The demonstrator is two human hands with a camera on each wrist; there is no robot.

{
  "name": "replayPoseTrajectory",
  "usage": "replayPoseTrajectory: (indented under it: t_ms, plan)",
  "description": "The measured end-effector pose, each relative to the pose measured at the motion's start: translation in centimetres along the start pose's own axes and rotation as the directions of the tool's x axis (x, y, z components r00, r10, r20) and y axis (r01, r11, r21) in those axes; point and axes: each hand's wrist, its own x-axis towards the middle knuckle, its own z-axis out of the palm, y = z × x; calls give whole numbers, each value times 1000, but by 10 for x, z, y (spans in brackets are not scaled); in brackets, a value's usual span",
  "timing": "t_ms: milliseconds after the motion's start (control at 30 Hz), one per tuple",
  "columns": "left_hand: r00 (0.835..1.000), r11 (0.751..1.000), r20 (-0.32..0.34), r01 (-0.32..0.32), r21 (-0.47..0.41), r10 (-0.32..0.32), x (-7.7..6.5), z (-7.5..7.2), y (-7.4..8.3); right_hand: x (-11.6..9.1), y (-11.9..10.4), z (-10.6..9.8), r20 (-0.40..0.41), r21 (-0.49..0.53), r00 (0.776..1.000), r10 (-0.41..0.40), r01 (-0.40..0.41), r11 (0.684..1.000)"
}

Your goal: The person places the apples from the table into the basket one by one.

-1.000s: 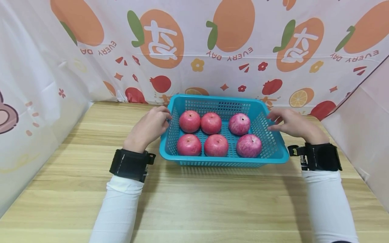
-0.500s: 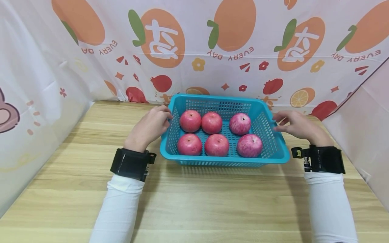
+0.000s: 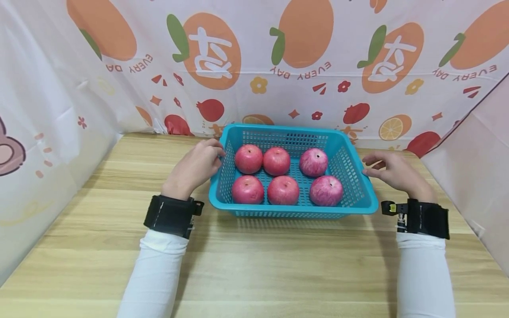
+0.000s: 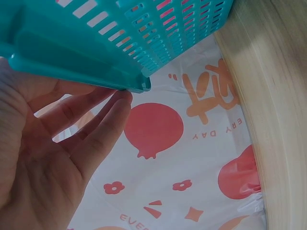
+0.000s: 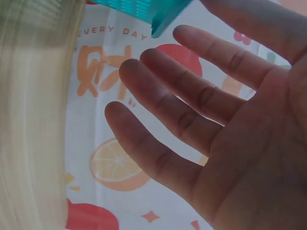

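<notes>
A turquoise plastic basket (image 3: pixel 294 212) with perforated sides stands on the table, holding several pinkish-red apples (image 3: pixel 283 190) on its left and middle. Two purple-streaked round fruits (image 3: pixel 326 191) sit on its right side. My left hand (image 3: pixel 195 168) holds the basket's left rim with curled fingers; in the left wrist view the fingertips (image 4: pixel 125 94) touch the rim's lower edge, the thumb hidden. My right hand (image 3: pixel 391 172) is beside the right rim, its thumb close to the edge. In the right wrist view its fingers (image 5: pixel 158 100) are spread and hold nothing.
The wooden table (image 3: pixel 294 265) extends in front of the basket and to both sides. A fruit-printed white cloth (image 3: pixel 274 97) hangs right behind the basket. Pale cloth walls (image 3: pixel 481 176) flank the table left and right.
My right hand has moved outward to the right, its fingers going from over the basket's right rim to beside it. The left hand and basket stay in place.
</notes>
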Motion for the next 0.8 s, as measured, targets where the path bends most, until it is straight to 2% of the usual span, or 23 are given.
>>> replayPoseTrajectory:
  t_ms: [233,500,800]
  plan:
    - [1000,1000,9,16,1,-16,0,0,0,-6,2,9,-35,61,999,8,-6,998]
    - [1000,1000,12,21,-7,-21,0,1,0,-8,6,18,-95,162,995,-14,29,986]
    - [1000,999,1,25,-25,-25,0,2,-1,-8,6,22,-111,191,993,36,-14,982]
